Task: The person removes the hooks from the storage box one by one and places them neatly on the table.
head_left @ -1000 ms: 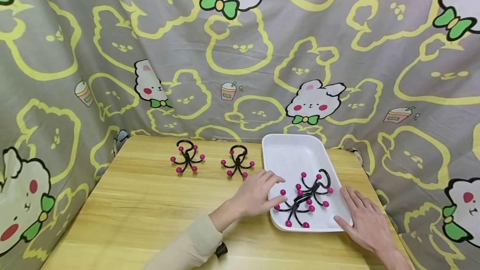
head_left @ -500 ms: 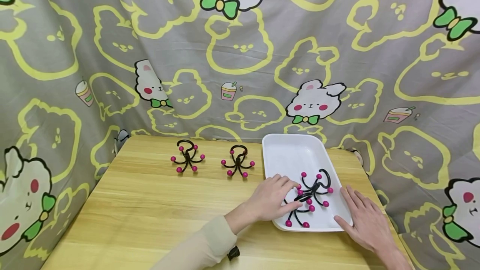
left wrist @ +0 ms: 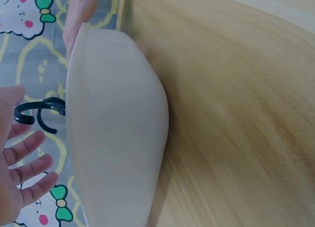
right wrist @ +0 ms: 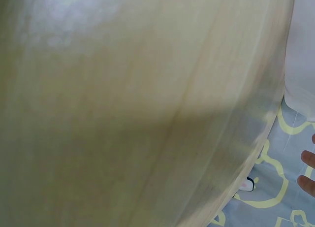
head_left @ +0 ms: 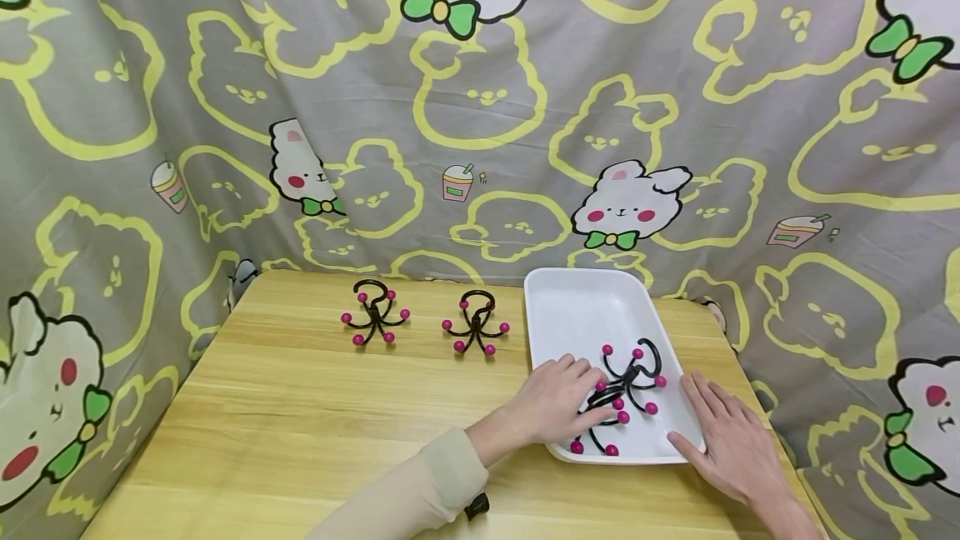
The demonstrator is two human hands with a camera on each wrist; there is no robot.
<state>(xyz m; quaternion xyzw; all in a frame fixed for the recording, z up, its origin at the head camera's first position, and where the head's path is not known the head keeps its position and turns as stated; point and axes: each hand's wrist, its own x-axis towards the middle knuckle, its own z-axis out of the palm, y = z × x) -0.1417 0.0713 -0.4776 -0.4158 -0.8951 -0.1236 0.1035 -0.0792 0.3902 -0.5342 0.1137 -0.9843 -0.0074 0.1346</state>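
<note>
In the white tray point(head_left: 592, 294) lie two black multi-arm hanging hooks with magenta ball tips. The farther hook point(head_left: 632, 373) has its curved top toward the tray's right wall. My left hand point(head_left: 558, 398) reaches over the left rim and covers part of the nearer hook point(head_left: 592, 433). In the left wrist view, the black curved top point(left wrist: 51, 104) shows between the thumb and index finger, with the other fingers spread. My right hand point(head_left: 731, 444) lies with extended fingers against the tray's right side; the right wrist view shows only some of its fingertips point(right wrist: 307, 185).
Two similar hooks, one at the far left point(head_left: 375, 317) and another nearer the tray point(head_left: 476, 323), lie on the wooden table point(head_left: 300, 423). A patterned curtain point(head_left: 480, 107) hangs behind and beside the table. A small black object point(head_left: 477, 507) shows below the left sleeve.
My left hand has moved right and slightly down, from the tray's left rim to over the nearer hook. The right hand, tray and hooks have stayed in place.
</note>
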